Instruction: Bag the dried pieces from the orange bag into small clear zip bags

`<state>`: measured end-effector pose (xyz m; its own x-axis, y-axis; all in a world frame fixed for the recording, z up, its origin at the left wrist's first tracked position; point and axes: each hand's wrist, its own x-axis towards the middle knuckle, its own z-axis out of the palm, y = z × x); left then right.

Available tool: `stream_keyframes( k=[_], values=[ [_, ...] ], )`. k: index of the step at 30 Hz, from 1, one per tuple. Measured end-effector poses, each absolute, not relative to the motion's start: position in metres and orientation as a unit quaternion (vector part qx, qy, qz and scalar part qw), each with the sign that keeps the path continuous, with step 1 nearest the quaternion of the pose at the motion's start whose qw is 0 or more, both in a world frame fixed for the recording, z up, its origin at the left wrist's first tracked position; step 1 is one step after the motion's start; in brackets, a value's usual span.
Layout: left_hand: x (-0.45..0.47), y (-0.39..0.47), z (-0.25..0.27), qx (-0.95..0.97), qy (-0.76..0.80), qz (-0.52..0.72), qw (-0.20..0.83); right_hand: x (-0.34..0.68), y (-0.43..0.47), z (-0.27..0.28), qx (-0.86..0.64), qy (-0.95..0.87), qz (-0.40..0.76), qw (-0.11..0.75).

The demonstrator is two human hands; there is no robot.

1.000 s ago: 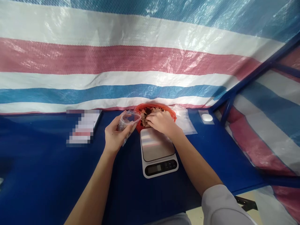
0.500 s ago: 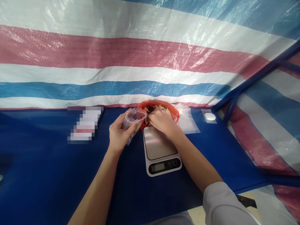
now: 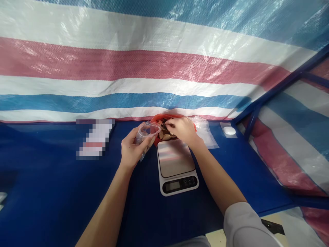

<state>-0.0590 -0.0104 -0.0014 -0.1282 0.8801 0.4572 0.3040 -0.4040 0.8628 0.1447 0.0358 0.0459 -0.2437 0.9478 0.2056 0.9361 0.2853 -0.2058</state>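
Note:
My left hand [image 3: 135, 144] grips a clear plastic zip bag [image 3: 149, 129] with its mouth spread wide, tilted toward the right. Beside it, a red plastic bag [image 3: 156, 120] stands against the striped sheet, filled with brown dried pieces [image 3: 166, 135]. Over that red bag, my right hand [image 3: 182, 128] has its fingers pinched together among the pieces; whatever sits between the fingertips is too small to make out. Just in front of the red bag lies a white kitchen scale [image 3: 177, 168] with a bare metal plate and a dark display.
Flat clear bags [image 3: 208, 135] lie right of the red bag. Farther right is a white oval object [image 3: 229, 130] on a small clear bag. A blurred-out pale item [image 3: 96, 139] rests at the left. The striped sheet [image 3: 128, 65] rises behind the blue table [image 3: 64, 192].
My right hand has lifted slightly and drawn back within the red bag, so more brown pieces show. The left hand keeps the clear bag in nearly the same place. The view has tilted a little.

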Motion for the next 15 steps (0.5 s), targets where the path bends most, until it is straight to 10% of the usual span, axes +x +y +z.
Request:
stream_keyframes(
  k=[15],
  values=[
    [-0.058, -0.012, 0.000, 0.608, 0.499, 0.561, 0.256, 0.136, 0.029, 0.040, -0.493, -0.864, -0.044, 0.086]
  ],
)
